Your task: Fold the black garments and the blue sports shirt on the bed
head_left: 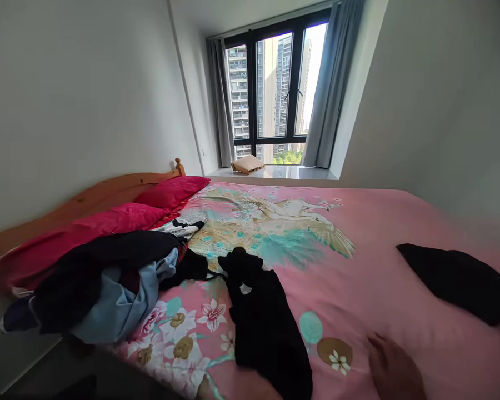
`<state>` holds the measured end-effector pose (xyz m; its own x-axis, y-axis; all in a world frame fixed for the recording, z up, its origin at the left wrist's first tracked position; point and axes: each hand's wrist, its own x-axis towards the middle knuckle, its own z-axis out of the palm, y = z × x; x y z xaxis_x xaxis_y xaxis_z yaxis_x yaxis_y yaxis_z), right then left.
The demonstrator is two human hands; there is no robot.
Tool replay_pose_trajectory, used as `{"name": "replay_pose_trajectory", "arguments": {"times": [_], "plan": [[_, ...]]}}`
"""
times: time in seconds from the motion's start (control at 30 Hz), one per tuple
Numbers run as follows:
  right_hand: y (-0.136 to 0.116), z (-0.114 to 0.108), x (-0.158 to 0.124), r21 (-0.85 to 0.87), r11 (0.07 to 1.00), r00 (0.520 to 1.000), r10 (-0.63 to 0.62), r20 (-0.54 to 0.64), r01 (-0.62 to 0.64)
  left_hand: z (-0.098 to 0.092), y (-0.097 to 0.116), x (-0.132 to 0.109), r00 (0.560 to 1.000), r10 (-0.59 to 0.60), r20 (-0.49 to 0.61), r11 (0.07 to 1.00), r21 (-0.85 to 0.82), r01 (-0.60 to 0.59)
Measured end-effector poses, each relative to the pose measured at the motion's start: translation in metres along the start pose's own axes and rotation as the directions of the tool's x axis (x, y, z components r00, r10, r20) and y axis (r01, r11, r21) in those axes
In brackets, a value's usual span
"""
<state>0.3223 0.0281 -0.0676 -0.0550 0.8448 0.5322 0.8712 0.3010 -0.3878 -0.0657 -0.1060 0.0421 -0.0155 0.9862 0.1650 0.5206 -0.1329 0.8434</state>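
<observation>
A black garment (262,316) with a small white label near its top lies lengthwise on the pink floral bedsheet (350,311). At the bottom edge of the view, my left hand (254,386) shows only as a patch of skin against the garment's lower left side; its fingers cannot be made out. My right hand (394,366) rests on the sheet to the right of the garment, apart from it, fingers loosely extended and nothing held. Farther right lies a flat, folded black cloth (458,280).
A heap of clothes (125,294), black and light blue, lies on the bed's left side, beside red pillows (108,222) and a wooden headboard (120,186). Behind the bed, a beige folded item (248,164) sits on the window sill, between grey curtains (333,83).
</observation>
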Motion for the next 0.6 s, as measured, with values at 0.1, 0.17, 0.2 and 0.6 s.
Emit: {"name": "replay_pose_trajectory", "arguments": {"times": [0.1, 0.17, 0.2, 0.6], "plan": [[-0.010, -0.005, 0.000, -0.039, 0.999, 0.998, -0.032, -0.057, 0.030, 0.001, 0.007, 0.001, 0.976, -0.128, -0.176, 0.985, 0.090, 0.146], [-0.017, -0.009, 0.001, -0.021, 1.000, 0.998, -0.016, -0.067, 0.014, -0.006, 0.010, 0.020, 0.900, -0.266, -0.345, 0.928, 0.162, 0.336], [-0.020, -0.012, 0.001, 0.003, 1.000, 0.998, 0.002, -0.065, -0.002, -0.008, 0.011, 0.032, 0.854, -0.324, -0.407, 0.889, 0.177, 0.422], [-0.099, -0.084, -0.015, 0.477, 0.822, 0.950, 0.269, 0.159, -0.312, 0.138, 0.091, -0.052, 0.911, -0.316, -0.263, 0.947, -0.032, 0.320]]}}
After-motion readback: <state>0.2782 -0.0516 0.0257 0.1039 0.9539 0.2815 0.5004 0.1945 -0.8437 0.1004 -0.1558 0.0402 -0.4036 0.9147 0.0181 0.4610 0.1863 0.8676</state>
